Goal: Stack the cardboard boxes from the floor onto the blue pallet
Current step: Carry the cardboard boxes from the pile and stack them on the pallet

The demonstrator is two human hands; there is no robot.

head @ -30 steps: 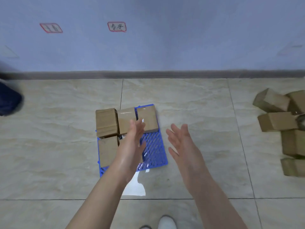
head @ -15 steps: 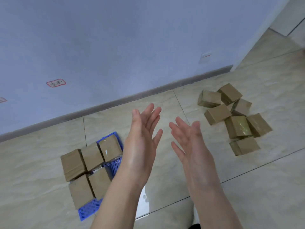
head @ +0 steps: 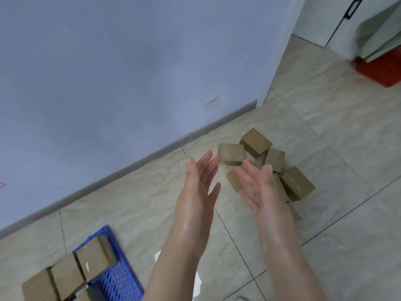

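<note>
Tiled floor [head: 134, 205] beyond our empty, spread fingers [head: 207, 170] holds loose cardboard boxes [head: 256, 142]. Several others sit on the blue pallet [head: 121, 279] behind our fingers; we judge roughly half remain.

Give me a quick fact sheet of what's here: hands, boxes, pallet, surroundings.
Left hand: open, empty, held up
Right hand: open, empty, overlapping the pile in view
Blue plastic lattice pallet: lower left, partly filled
Brown cardboard boxes on pallet: side by side, taped
Loose brown cardboard boxes: jumbled pile on beige tiled floor

Brown cardboard boxes [head: 256, 141] heaped loosely on floor tiles; three more boxes [head: 93, 258] in row on blue pallet [head: 121, 279].
</note>
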